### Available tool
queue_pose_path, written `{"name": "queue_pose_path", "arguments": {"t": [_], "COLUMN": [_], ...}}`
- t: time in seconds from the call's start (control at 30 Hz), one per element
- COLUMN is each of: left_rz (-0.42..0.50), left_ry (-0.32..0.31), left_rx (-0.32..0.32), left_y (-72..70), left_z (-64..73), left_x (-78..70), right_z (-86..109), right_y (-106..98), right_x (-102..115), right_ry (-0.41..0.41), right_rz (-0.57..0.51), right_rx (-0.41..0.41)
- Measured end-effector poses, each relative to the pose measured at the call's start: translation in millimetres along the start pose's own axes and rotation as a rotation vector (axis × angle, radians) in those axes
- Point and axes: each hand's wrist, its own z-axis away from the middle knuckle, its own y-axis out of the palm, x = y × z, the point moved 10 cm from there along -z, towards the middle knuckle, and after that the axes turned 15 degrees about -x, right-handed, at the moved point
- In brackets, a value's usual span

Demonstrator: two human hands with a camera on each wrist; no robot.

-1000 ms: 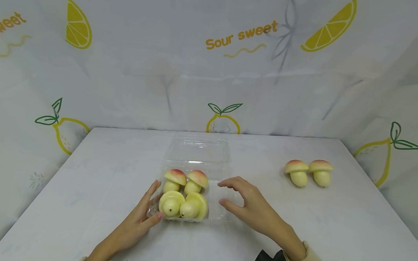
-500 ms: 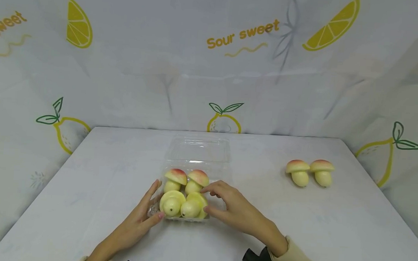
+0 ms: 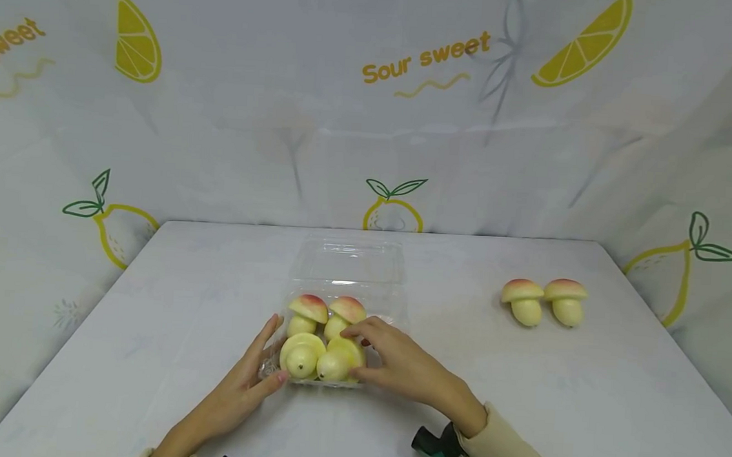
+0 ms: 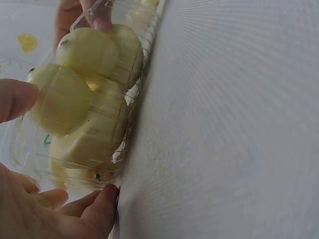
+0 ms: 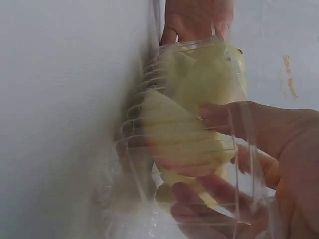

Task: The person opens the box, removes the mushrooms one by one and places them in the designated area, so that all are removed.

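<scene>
A clear plastic clamshell box (image 3: pixel 333 384) stands on the table, its lid (image 3: pixel 348 259) folded back. Four-sided and see-through, it holds several pale yellow mushroom-shaped pieces with red-tinged caps. My left hand (image 3: pixel 242 388) grips the box's left side, thumb at the front corner and fingers along the wall and base. Inside the box, my right hand (image 3: pixel 408 365) has thumb and fingertips around the front right mushroom-shaped piece (image 3: pixel 332 366), which lies stem toward me. Beside it lies the front left piece (image 3: pixel 302 361). Behind them, two pieces (image 3: pixel 308 308) stand cap up.
Two more mushroom-shaped pieces (image 3: pixel 523 302) stand side by side at the table's back right. A white cloth covers the table (image 3: pixel 215 269), and a lemon-printed curtain (image 3: pixel 252 146) hangs behind its far edge.
My right hand has moved left from beside the box, and its thumb and fingers have closed in on the front right piece. The left hand stays in place on the box.
</scene>
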Motion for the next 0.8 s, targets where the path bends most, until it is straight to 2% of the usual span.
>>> {"name": "queue_pose_path", "arguments": {"t": [0.3, 0.8], "left_rz": [0.001, 0.005], "left_ry": [0.000, -0.006], "left_rx": [-0.001, 0.000], "left_y": [-0.2, 0.1], "left_z": [0.5, 0.3], "left_x": [-1.4, -0.2], "right_z": [-2.0, -6.8], "right_y": [6.9, 5.9], "right_x": [-1.6, -6.3], "right_ry": [0.036, 0.038], "right_rz": [-0.023, -0.041], "right_rx": [0.081, 0.052]}}
